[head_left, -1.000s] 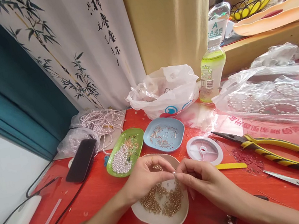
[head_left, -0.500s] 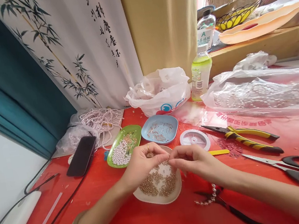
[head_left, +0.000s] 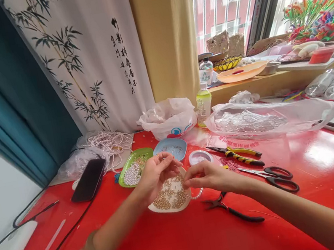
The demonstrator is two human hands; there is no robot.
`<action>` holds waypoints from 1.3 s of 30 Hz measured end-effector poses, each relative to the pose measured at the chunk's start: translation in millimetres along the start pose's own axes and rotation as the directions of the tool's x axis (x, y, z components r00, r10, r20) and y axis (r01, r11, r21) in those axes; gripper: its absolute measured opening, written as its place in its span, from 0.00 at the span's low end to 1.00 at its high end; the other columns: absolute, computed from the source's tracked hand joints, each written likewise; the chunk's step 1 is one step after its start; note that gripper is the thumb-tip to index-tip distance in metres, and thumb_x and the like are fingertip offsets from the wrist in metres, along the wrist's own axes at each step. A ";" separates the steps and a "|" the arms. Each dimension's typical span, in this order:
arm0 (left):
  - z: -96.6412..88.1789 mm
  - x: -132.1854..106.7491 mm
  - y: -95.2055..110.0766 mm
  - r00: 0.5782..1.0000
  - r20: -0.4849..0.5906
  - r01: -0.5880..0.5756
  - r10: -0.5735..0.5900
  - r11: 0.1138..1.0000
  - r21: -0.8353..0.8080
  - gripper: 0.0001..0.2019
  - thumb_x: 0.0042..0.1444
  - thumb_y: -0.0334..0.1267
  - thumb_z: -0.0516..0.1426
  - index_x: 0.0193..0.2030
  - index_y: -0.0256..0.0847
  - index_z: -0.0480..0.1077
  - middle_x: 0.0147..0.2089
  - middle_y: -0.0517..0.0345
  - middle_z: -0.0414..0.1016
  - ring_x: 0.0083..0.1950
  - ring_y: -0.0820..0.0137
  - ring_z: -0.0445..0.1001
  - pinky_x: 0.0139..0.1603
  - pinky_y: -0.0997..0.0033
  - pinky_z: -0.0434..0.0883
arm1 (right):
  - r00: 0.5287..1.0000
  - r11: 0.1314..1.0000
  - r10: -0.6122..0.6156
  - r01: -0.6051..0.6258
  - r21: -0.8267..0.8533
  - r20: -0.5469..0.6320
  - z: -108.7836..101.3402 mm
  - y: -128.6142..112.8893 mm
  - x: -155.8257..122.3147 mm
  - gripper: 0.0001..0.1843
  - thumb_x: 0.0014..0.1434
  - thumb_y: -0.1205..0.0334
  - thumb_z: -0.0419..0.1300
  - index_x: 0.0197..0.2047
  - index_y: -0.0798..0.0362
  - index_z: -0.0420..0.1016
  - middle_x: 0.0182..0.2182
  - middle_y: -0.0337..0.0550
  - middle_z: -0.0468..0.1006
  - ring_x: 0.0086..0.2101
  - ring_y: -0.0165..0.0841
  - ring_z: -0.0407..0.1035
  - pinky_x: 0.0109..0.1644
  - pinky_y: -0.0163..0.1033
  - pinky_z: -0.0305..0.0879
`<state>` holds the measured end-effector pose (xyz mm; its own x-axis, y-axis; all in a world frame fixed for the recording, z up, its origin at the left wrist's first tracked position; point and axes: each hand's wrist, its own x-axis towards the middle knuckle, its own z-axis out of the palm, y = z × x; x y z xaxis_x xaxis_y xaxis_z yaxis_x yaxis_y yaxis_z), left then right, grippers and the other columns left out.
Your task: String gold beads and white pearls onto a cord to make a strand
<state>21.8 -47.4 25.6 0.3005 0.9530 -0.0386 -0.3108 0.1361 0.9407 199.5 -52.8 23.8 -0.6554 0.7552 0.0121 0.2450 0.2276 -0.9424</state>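
Two hands: we see the left hand (head_left: 156, 173) and the right hand (head_left: 209, 176) just apart over the cream dish (head_left: 170, 210).
Left hand's grip: loosely curled; we cannot tell whether anything sits between thumb and fingers.
Right hand's grip: thumb and forefinger brought close at the tips; anything pinched there is too small for us to make out.
Gold beads: loose in the dish (head_left: 162, 202), below the left hand and just left of the right hand's tips.
Pearl strand: a short curve (head_left: 198, 195) just below the right hand, by the dish's edge; we cannot tell whether a thread joins it to those fingertips.
Green tray: just left of the left hand (head_left: 140, 151), bearing loose white beads (head_left: 131, 175).
Black-handled pliers: on our side of the right hand (head_left: 245, 215), lying on the red table (head_left: 162, 247).
Dish rim: we judge that a knock from the left hand's heel could tip it and scatter beads.
Strand and pliers: a wide swing of the right hand toward us could snag one on the other.
Fingertips: a slack pinch could let a small bead drop among the others, where we would struggle to find it.
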 end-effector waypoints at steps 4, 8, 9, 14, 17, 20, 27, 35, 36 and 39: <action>4.3 -2.3 0.0 1.000 -0.021 -0.022 0.021 0.998 -0.063 0.07 0.48 0.35 0.59 0.29 0.34 0.66 0.29 0.56 0.74 0.26 0.78 0.72 0.26 0.84 0.70 | 1.000 0.992 -0.005 0.007 0.128 -0.022 9.5 -1.6 1.9 0.07 0.50 0.60 0.60 0.30 0.56 0.74 0.25 0.38 0.74 0.27 0.26 0.66 0.31 0.31 0.60; 8.0 -4.5 3.8 0.997 -0.025 -0.073 0.071 0.990 -0.122 0.05 0.48 0.32 0.60 0.29 0.34 0.67 0.30 0.56 0.74 0.27 0.79 0.72 0.30 0.82 0.71 | 0.999 0.985 0.026 -0.020 0.173 -0.036 12.4 2.7 2.7 0.11 0.49 0.56 0.61 0.27 0.57 0.73 0.20 0.37 0.71 0.21 0.24 0.64 0.22 0.29 0.57; 7.8 -5.2 4.9 0.996 -0.037 -0.088 0.083 0.987 -0.133 0.05 0.47 0.32 0.60 0.28 0.34 0.67 0.30 0.57 0.74 0.27 0.79 0.72 0.31 0.82 0.71 | 0.998 0.984 0.023 -0.014 0.176 -0.050 12.0 4.3 2.3 0.13 0.49 0.55 0.60 0.27 0.58 0.73 0.20 0.38 0.72 0.21 0.25 0.64 0.22 0.29 0.58; -2.1 -8.7 2.6 0.988 -0.102 -0.120 0.114 0.991 -0.054 0.08 0.48 0.33 0.59 0.36 0.35 0.70 0.40 0.53 0.73 0.29 0.78 0.71 0.31 0.79 0.70 | 0.984 0.978 -0.006 0.043 0.204 -0.178 6.9 8.6 -1.9 0.17 0.52 0.51 0.56 0.28 0.58 0.73 0.26 0.43 0.74 0.22 0.24 0.64 0.23 0.29 0.58; -7.2 -11.0 -6.6 1.000 -0.020 -0.004 0.005 0.998 0.065 0.12 0.47 0.35 0.60 0.41 0.37 0.70 0.42 0.50 0.74 0.35 0.74 0.72 0.34 0.77 0.69 | 0.972 0.977 -0.029 0.077 0.200 -0.234 4.9 7.5 -4.2 0.16 0.52 0.51 0.56 0.29 0.58 0.73 0.25 0.42 0.72 0.22 0.25 0.62 0.23 0.30 0.58; -4.6 -11.9 -15.0 0.992 0.090 0.076 -0.093 0.981 0.176 0.14 0.45 0.36 0.61 0.41 0.37 0.71 0.41 0.49 0.75 0.42 0.69 0.72 0.39 0.75 0.66 | 0.952 0.979 -0.076 0.129 0.160 -0.298 3.9 6.2 -5.4 0.15 0.52 0.52 0.57 0.31 0.57 0.75 0.25 0.41 0.70 0.23 0.25 0.60 0.24 0.31 0.56; 10.6 -3.5 -19.3 0.985 0.172 -0.022 -0.025 0.964 0.266 0.13 0.42 0.41 0.62 0.34 0.36 0.75 0.33 0.53 0.76 0.37 0.70 0.71 0.40 0.73 0.63 | 0.912 0.976 -0.142 0.193 0.097 -0.386 1.3 9.1 -3.7 0.11 0.49 0.55 0.60 0.28 0.54 0.77 0.27 0.41 0.69 0.30 0.31 0.63 0.30 0.34 0.59; 16.6 -3.5 -14.3 0.987 0.158 -0.001 -0.035 0.975 0.222 0.09 0.39 0.36 0.64 0.25 0.34 0.72 0.26 0.56 0.74 0.30 0.74 0.70 0.37 0.73 0.65 | 0.896 0.970 -0.115 0.194 0.145 -0.428 0.0 11.4 -3.9 0.14 0.50 0.51 0.59 0.30 0.54 0.76 0.25 0.39 0.69 0.28 0.29 0.64 0.32 0.34 0.61; 17.3 -4.9 -11.5 0.987 0.157 0.007 -0.036 0.983 0.184 0.08 0.39 0.36 0.64 0.25 0.34 0.71 0.27 0.56 0.74 0.29 0.74 0.71 0.37 0.73 0.65 | 0.902 0.969 -0.106 0.188 0.160 -0.418 0.6 10.7 -4.7 0.16 0.52 0.50 0.56 0.33 0.54 0.76 0.26 0.39 0.70 0.28 0.29 0.65 0.33 0.35 0.62; 17.3 -8.0 -3.4 0.992 0.130 0.000 -0.006 0.999 0.046 0.08 0.41 0.36 0.63 0.25 0.35 0.68 0.29 0.56 0.75 0.31 0.74 0.72 0.38 0.73 0.67 | 0.936 0.958 -0.057 0.149 0.243 -0.346 3.0 9.3 -7.4 0.20 0.56 0.48 0.51 0.41 0.54 0.73 0.33 0.44 0.73 0.34 0.32 0.68 0.38 0.38 0.64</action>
<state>36.0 -60.1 28.6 0.4169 0.9090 0.0001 -0.2689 0.1232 0.9553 204.5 -58.1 13.9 -0.3803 0.9069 0.1812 -0.0365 0.1810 -0.9828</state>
